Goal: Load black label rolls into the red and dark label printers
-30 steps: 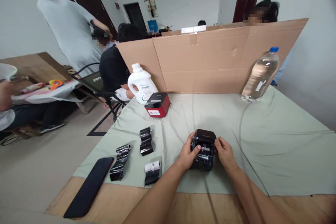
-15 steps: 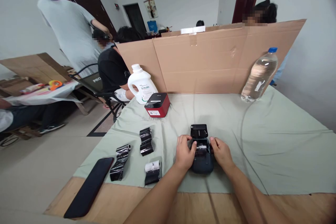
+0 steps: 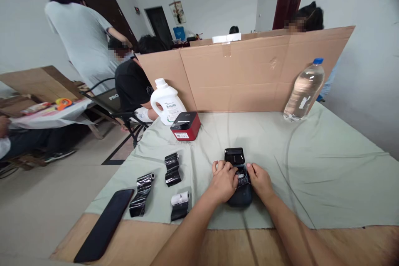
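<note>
A flat black phone (image 3: 104, 224) lies at the table's front-left corner, with three black-wrapped paper rolls (image 3: 173, 169) just beside it on the pale green cloth (image 3: 327, 174). Near the front edge, the left hand (image 3: 222, 181) and right hand (image 3: 260, 179) clasp the small black label printer (image 3: 238, 185), lid raised. A clear plastic water bottle (image 3: 304, 90) stands at the back-right corner.

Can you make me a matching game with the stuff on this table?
Things:
1. black printer
2. red printer
3. water bottle
4. phone

Places:
A. far right, by the cardboard wall
B. near left edge, flat on bare wood
C. between both hands, lid open
D. beside the white jug

Pairs: 1-C, 2-D, 3-A, 4-B
</note>
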`<action>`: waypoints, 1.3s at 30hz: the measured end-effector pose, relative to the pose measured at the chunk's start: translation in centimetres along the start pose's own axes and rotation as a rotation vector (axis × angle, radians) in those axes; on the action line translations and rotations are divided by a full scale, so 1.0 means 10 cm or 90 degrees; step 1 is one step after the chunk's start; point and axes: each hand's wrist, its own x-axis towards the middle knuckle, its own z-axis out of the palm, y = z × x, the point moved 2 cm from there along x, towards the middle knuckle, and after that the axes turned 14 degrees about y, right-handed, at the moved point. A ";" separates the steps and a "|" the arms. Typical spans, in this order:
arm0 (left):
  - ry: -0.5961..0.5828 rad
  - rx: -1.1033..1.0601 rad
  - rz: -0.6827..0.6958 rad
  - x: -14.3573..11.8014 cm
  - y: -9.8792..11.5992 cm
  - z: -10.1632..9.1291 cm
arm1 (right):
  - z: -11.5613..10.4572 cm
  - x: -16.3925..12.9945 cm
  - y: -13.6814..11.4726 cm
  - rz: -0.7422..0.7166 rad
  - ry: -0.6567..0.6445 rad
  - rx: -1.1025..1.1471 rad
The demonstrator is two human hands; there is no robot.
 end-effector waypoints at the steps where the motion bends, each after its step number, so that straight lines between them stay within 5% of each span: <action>1: -0.017 0.037 0.008 0.00 0.02 -0.01 | 0.00 0.00 0.00 -0.002 -0.001 -0.004; 28: -0.171 0.023 0.037 0.18 0.07 -0.06 | 0.02 -0.01 0.04 -0.062 0.019 -0.057; 35: -0.023 -0.232 -0.099 0.20 -0.07 -0.03 | 0.01 0.00 0.05 -0.049 0.009 -0.051; 39: 0.047 -0.524 -0.189 0.14 -0.19 -0.27 | 0.00 -0.01 0.05 -0.059 0.009 -0.030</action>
